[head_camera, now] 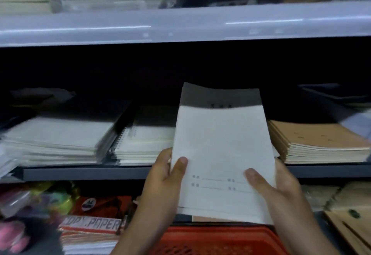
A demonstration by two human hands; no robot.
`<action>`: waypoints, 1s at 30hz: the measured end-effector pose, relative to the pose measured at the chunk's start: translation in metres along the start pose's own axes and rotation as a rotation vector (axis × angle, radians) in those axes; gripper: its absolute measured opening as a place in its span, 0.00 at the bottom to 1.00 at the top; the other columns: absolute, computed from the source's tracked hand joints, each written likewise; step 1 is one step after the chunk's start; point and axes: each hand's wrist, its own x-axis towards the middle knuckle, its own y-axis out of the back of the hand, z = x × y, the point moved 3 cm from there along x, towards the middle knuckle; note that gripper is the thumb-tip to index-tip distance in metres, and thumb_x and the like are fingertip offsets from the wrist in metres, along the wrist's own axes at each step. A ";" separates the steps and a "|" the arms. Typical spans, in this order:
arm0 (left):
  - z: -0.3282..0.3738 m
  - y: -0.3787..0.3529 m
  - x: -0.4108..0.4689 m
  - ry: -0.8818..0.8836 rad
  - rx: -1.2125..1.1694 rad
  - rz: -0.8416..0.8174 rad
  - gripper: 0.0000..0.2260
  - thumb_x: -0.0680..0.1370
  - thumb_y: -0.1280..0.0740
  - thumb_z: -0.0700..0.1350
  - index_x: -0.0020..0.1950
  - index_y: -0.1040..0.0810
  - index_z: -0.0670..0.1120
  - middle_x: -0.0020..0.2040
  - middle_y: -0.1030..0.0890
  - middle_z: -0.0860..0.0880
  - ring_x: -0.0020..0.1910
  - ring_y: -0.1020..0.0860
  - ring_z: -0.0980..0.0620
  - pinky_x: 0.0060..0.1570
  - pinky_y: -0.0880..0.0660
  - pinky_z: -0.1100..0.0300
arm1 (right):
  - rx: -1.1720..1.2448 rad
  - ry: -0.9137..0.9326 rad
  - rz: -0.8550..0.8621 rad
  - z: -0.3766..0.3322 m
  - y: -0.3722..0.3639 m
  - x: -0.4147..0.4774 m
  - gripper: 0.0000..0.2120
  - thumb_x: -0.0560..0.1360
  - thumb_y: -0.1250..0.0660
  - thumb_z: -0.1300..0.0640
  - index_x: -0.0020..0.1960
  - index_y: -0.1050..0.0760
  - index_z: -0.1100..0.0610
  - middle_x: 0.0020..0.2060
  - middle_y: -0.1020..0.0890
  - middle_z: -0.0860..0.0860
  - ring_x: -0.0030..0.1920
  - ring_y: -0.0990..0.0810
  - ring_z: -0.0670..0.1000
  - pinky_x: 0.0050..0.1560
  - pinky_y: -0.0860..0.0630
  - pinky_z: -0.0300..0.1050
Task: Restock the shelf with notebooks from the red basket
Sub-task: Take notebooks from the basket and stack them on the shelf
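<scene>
now both hands grip notebooks (pixel 221 154), above red basket (pixel 216 238)

Left hand (pixel 164 171) and right hand (pixel 278 182): bare, no gloves, rings or watch. Forearms uncovered; no sleeves visible.

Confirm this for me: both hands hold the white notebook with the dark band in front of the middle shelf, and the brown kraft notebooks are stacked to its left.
One thing is wrong: the stack of brown kraft notebooks lies to the right of the white notebook, not the left, as the head view shows. The rest holds: the left hand and the right hand both grip it in front of the middle shelf.
</scene>
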 end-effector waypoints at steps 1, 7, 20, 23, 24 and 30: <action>-0.001 0.000 0.002 0.001 0.004 -0.003 0.09 0.82 0.39 0.46 0.60 0.24 0.55 0.49 0.15 0.53 0.48 0.16 0.55 0.52 0.19 0.51 | -0.007 -0.007 0.007 -0.001 0.000 0.003 0.12 0.76 0.31 0.58 0.56 0.21 0.45 0.50 0.14 0.43 0.53 0.16 0.48 0.60 0.24 0.58; -0.003 -0.001 0.010 -0.001 0.109 -0.021 0.12 0.80 0.35 0.44 0.60 0.24 0.57 0.42 0.14 0.55 0.40 0.16 0.56 0.39 0.19 0.59 | -0.023 -0.172 -0.014 -0.011 0.012 0.024 0.09 0.75 0.29 0.55 0.55 0.18 0.52 0.47 0.13 0.48 0.51 0.15 0.54 0.59 0.24 0.58; -0.004 -0.018 0.005 -0.026 -0.082 -0.001 0.12 0.74 0.29 0.45 0.57 0.20 0.56 0.43 0.15 0.54 0.44 0.17 0.58 0.40 0.23 0.69 | 0.051 -0.016 0.199 -0.019 0.044 0.009 0.20 0.70 0.27 0.62 0.56 0.25 0.42 0.45 0.14 0.43 0.49 0.17 0.54 0.45 0.20 0.56; -0.004 -0.023 0.006 -0.057 -0.054 -0.040 0.20 0.72 0.27 0.42 0.61 0.24 0.57 0.48 0.17 0.65 0.48 0.20 0.69 0.42 0.25 0.73 | -0.020 0.079 0.154 -0.016 0.043 0.006 0.23 0.65 0.25 0.53 0.58 0.23 0.39 0.52 0.17 0.37 0.53 0.19 0.43 0.52 0.21 0.50; -0.007 -0.023 0.008 -0.071 0.002 -0.027 0.23 0.71 0.25 0.42 0.62 0.24 0.59 0.50 0.18 0.67 0.51 0.21 0.70 0.46 0.24 0.72 | -0.038 0.083 0.101 -0.014 0.041 0.005 0.25 0.66 0.24 0.57 0.58 0.23 0.37 0.53 0.18 0.36 0.51 0.18 0.41 0.51 0.21 0.49; -0.015 -0.027 0.022 -0.196 0.348 -0.014 0.29 0.64 0.22 0.52 0.60 0.28 0.69 0.55 0.31 0.68 0.53 0.27 0.68 0.50 0.29 0.75 | -0.319 0.171 0.068 0.005 0.045 0.017 0.22 0.73 0.27 0.60 0.56 0.24 0.34 0.63 0.23 0.37 0.55 0.20 0.38 0.53 0.24 0.32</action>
